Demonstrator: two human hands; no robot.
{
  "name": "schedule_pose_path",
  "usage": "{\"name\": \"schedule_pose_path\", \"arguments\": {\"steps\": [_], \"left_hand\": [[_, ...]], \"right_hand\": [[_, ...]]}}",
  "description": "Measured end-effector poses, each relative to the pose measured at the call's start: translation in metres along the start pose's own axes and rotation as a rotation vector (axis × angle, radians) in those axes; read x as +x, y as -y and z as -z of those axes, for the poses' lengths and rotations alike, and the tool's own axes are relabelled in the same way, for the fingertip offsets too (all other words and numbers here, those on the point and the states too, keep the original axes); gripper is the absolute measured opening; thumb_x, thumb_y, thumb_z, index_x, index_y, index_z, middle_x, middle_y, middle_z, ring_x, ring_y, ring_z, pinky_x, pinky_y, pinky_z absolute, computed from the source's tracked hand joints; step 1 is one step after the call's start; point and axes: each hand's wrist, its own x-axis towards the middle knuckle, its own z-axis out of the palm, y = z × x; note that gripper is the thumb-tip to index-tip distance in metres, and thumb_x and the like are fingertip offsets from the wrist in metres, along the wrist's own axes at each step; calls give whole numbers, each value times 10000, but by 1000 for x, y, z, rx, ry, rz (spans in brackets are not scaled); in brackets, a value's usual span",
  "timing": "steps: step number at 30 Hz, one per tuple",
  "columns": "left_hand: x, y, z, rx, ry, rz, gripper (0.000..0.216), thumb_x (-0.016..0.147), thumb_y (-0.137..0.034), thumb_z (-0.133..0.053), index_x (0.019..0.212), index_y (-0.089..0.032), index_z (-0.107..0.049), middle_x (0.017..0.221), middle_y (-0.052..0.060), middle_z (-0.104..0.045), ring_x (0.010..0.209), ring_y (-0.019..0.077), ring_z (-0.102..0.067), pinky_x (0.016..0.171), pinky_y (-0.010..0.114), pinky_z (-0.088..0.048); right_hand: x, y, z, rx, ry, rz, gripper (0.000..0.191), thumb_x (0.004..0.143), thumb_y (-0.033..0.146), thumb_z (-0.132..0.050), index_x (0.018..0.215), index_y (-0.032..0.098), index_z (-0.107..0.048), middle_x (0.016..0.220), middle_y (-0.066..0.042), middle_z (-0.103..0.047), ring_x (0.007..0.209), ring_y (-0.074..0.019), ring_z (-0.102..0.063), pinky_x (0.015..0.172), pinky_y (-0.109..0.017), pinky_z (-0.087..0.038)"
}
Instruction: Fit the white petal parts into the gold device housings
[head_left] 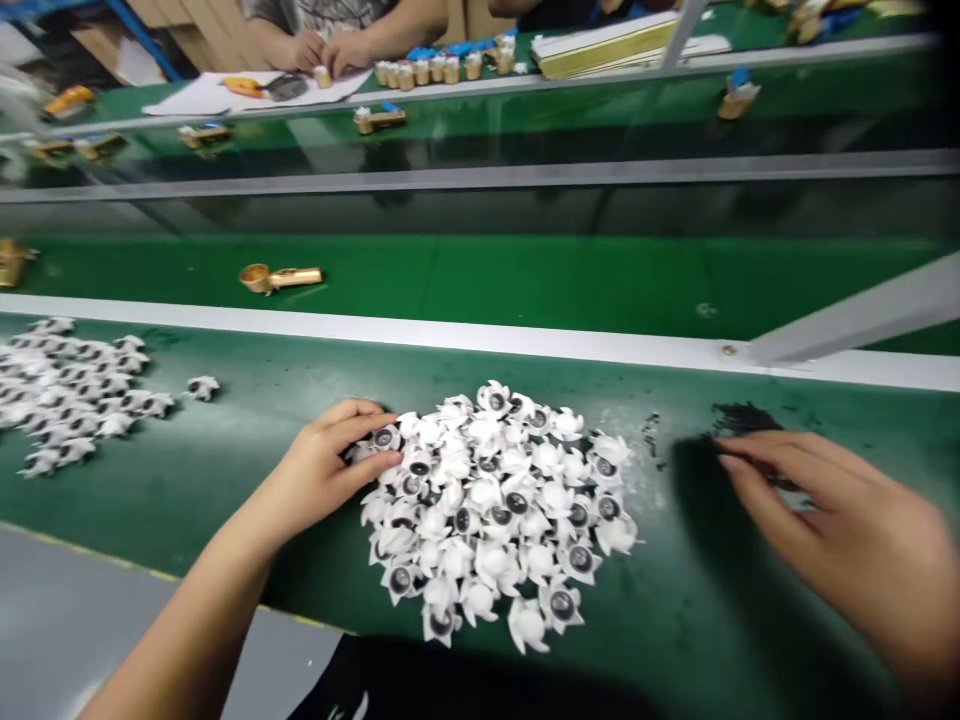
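Observation:
A heap of white star-shaped plastic parts (495, 500), several showing a dark round centre, lies on the green work surface in front of me. At the heap's left edge my left hand (330, 465) has thumb and fingers closed about one white star-shaped part (386, 437). To the right, my right hand (832, 520) hovers low by a small pile of tiny black pieces (746, 417). Its thumb and index finger are pressed together; whatever is between them is too small to make out. More black pieces (651, 435) lie scattered between heap and right hand.
Another group of white parts (75, 395) spreads at the left. Beyond a white rail (450, 335), a gold scoop-shaped piece (281, 278) lies on the green belt (525, 280). A slanted grey post (862, 310) stands at the right. Across, a person's hands (330, 52) work near gold pieces (431, 70).

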Motion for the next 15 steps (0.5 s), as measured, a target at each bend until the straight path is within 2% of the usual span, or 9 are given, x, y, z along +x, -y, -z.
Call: {"name": "schedule_pose_path", "arguments": {"steps": [4, 6, 11, 15], "left_hand": [[9, 8, -7, -28, -53, 80, 382, 836, -505, -730, 1120, -250, -743, 1227, 76, -698, 1066, 259, -678, 942, 349, -543], [8, 10, -8, -96, -154, 175, 387, 817, -508, -745, 1103, -248, -735, 1247, 71, -714, 1063, 265, -684, 918, 354, -553], [0, 0, -12, -516, -511, 403, 410, 814, -437, -777, 1169, -246, -699, 1179, 58, -738, 945, 210, -705, 940, 378, -586], [2, -6, -12, -843, -556, 448, 334, 807, -327, -796, 1133, -297, -729, 1251, 7, -710, 859, 125, -683, 798, 232, -616]], "right_hand": [[11, 3, -9, 7, 64, 199, 105, 962, 236, -599, 1044, 229, -664, 996, -67, -726, 903, -225, -696, 808, -353, -557], [12, 6, -13, 37, 105, 218, 109, 974, 223, -570, 1041, 209, -655, 995, -71, -719, 911, -228, -679, 816, -375, -555], [0, 5, -15, 65, 211, 232, 137, 978, 208, -562, 1062, 186, -669, 1056, -86, -707, 959, -232, -665, 842, -394, -556], [-3, 5, -16, 12, 217, 308, 172, 988, 202, -555, 1075, 164, -697, 1091, -103, -711, 976, -248, -668, 869, -419, -554]]}}
